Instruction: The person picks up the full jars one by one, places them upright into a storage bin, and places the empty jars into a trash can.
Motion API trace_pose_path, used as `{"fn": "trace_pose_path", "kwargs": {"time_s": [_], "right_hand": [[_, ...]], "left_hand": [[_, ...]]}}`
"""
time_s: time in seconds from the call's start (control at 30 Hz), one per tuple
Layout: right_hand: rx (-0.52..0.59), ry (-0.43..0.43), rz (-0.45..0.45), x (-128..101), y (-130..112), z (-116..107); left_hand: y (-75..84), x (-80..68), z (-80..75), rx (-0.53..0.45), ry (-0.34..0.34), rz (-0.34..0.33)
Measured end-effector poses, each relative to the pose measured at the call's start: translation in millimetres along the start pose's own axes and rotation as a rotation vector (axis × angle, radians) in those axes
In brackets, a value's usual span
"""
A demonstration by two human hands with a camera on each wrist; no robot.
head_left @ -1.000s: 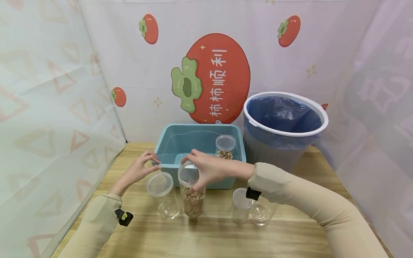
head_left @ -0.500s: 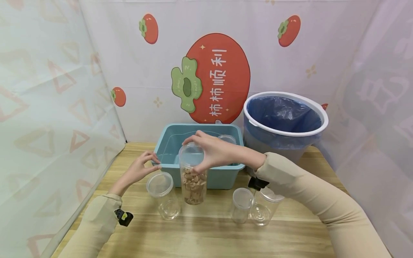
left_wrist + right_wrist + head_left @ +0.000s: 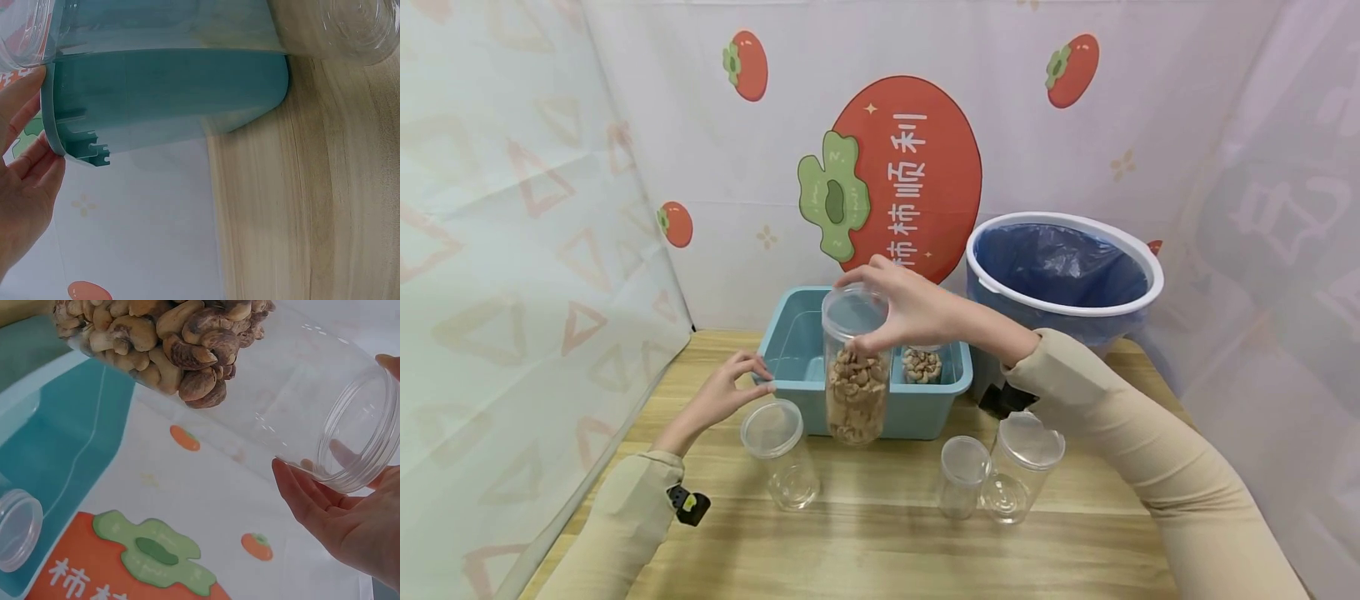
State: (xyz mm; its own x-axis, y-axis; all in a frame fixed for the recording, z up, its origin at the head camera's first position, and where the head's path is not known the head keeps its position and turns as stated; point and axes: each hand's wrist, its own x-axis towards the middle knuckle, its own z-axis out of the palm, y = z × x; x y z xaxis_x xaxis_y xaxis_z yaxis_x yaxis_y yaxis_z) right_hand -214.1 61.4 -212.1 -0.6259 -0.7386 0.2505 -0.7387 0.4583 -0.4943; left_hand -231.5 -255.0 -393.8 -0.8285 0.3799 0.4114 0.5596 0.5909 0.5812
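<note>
Both arms wear beige ribbed long sleeves [image 3: 1120, 433], each with a small black wrist clip [image 3: 687, 505].

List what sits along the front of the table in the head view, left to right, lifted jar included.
Empty clear jar → jar of cashews held up in the right hand → small empty jar → lidded empty jar.
</note>
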Motion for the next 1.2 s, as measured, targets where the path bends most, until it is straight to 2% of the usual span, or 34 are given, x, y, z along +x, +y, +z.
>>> {"fn": "trace_pose_path", "kwargs": {"time_s": [0.2, 0.43, 0.7, 0.87, 1.2], "right_hand": [[-0.015, 0.076, 0.012, 5.1, 1.2, -11.5], [-0.027, 0.134, 0.064, 13.0, 5.8, -20.7], [-0.048, 0.195, 0.119, 23.7, 17.3, -23.6], [-0.038, 0.196, 0.166, 31.7, 27.6, -18.1], [-0.085, 0.153, 0.238, 41.6, 48.9, -0.2]], "left_hand": [[0.4, 0.0, 0.0, -0.027, 0.000, -0.007], [2.8, -0.6, -0.8, -0.008, -0.011, -0.028], [1.4, 0.1, -0.3, -0.005, -0.006, -0.014], [1.7, 0.3, -1.2, -0.003, -0.005, -0.016], [1.5, -0.3, -0.9, 0.006, 0.008, 0.002]]}}
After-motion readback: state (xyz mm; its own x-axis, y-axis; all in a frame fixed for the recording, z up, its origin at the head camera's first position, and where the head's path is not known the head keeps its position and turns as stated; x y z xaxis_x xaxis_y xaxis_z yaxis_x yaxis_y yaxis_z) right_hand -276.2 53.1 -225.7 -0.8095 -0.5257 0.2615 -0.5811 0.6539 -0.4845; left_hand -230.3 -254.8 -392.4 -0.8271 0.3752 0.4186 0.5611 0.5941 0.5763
